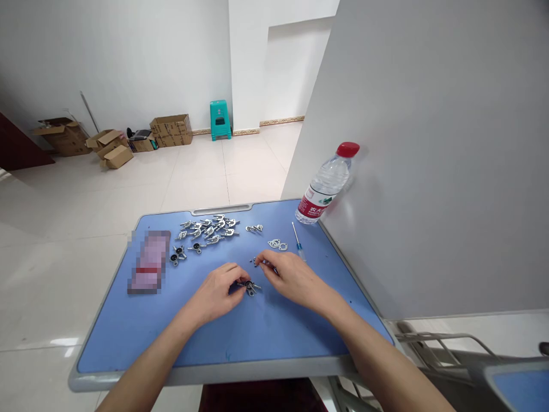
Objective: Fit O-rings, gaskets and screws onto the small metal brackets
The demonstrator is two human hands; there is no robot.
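Head: metal fitting (251,290) being pinched by left grip (221,290); tiny parts (251,261) beyond it being flanked by nearer right grip (291,276), hold unclear.

Blue desk (257,337) with metal parts (209,231), screwdriver (299,248)

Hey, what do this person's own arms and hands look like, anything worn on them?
The left hand and right hand are ungloved, with no rings showing. The left arm and right arm show no sleeves, watch or bracelet.
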